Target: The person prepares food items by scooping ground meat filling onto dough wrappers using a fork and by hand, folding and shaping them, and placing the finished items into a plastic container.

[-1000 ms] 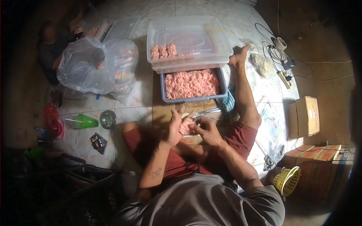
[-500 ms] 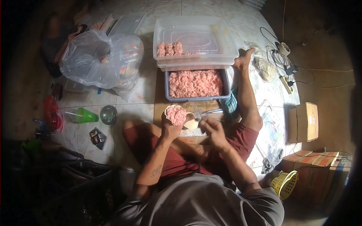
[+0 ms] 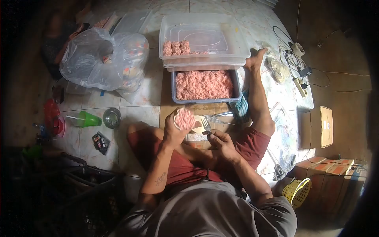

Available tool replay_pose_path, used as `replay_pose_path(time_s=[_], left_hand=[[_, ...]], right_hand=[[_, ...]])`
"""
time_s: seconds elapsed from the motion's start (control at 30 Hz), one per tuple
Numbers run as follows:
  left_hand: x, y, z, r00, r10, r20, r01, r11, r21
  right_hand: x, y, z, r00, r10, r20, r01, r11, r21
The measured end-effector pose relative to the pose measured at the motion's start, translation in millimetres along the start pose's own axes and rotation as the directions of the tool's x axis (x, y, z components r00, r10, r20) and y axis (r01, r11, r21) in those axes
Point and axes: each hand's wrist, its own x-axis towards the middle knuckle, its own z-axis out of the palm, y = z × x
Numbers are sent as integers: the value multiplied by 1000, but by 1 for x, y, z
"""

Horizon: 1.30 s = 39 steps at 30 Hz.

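Note:
My left hand [image 3: 172, 132] is closed around a thin pale wrapper [image 3: 176, 120] that holds a round mass of pink minced meat [image 3: 184, 119]. In my right hand [image 3: 224, 145] is a metal fork [image 3: 206, 124], tines pointing up, just to the right of the meat. Pale round wrappers [image 3: 198, 129] lie behind the fork, between my hands. Beyond them stands a dark tub [image 3: 173, 89] heaped with pink minced meat [image 3: 204, 85]. More metal utensils [image 3: 221, 117] lie on the cardboard [image 3: 167, 112] near my right hand.
A clear plastic box [image 3: 233, 39] with three meat pieces [image 3: 176, 47] sits behind the tub. At left are a plastic bag [image 3: 89, 65], a green cup [image 3: 89, 119] and a glass ashtray [image 3: 112, 118]. Another person [image 3: 53, 47] sits far left. Cables and cartons [image 3: 329, 170] are at right.
My right hand has lowered slightly, and the fork, blurred before, now shows clearly with its tines up. My left hand has tilted the meat-filled wrapper a little.

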Motion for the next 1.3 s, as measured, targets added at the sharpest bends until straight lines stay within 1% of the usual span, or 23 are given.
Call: replay_pose_path(time_s=[0.03,0.1,0.17,0.2,0.23,0.27,0.3,0.37,0.43,0.5,0.57,0.67,0.7,0.73,0.83,0.9,0.97,1.03,1.1,1.13,1.17,1.23,1.3], left_hand=[[-3,-5,0,1000,-2,5,2,1000,2],[-3,3,3,999,52,-3,-51,968,-247],[-3,0,12,999,-1,51,19,932,-361],[-3,-6,15,988,96,123,-77,985,-152],[-5,-12,18,963,171,209,-186,981,55],[-3,-8,20,991,94,91,-108,982,154],[-2,-3,19,992,97,85,-109,982,155],[-1,11,18,988,20,-155,-1,992,123],[1,10,8,993,59,-98,-53,997,63],[2,16,4,989,111,-99,-108,993,38],[5,13,0,986,164,-18,-162,983,89],[-1,5,14,996,76,41,-70,988,-135],[-3,-8,21,982,31,188,-5,990,-139],[-7,-21,31,997,19,78,-11,995,-99],[-2,1,31,990,76,-119,-66,994,84],[3,12,20,970,146,-192,-102,969,225],[0,11,3,991,-90,101,121,923,-364],[1,9,3,996,-59,67,75,961,-267],[3,1,12,995,24,101,-3,979,-206],[2,-3,21,986,96,137,-68,979,-194],[-2,-14,29,979,159,126,-157,987,-21],[-2,-17,44,991,43,-128,-20,984,176],[1,2,29,997,49,-67,-40,991,127]], right_hand=[[1,4,2,1000,0,-3,0,1000,5],[5,7,10,993,-91,69,83,990,117],[13,2,18,987,-153,43,152,988,19],[18,-6,22,919,-390,64,389,865,-318],[18,-11,24,800,-576,167,546,584,-600],[16,-13,21,850,-522,66,434,625,-649],[15,-17,18,849,-523,73,439,623,-648],[10,-23,9,877,-480,-27,331,645,-688],[9,-6,-5,865,-500,-48,392,731,-558],[3,-9,-5,992,-122,-20,115,969,-220],[3,-7,4,994,-107,-5,105,985,-140],[11,3,20,986,-161,43,163,986,-35],[16,7,27,979,-199,52,200,979,-24],[22,9,33,924,-383,22,376,895,-240],[19,-3,24,872,-489,42,398,655,-642],[12,-3,15,894,-442,-66,358,798,-485],[5,-4,7,925,-355,-137,292,894,-340],[-1,-4,5,981,-188,-54,169,955,-242],[5,4,19,963,-271,-5,260,931,-257],[10,12,28,922,-386,-1,366,874,-319],[16,22,35,825,-565,-7,503,741,-445],[15,6,34,839,-544,-18,440,697,-566],[14,-2,24,859,-511,-39,354,647,-675]])
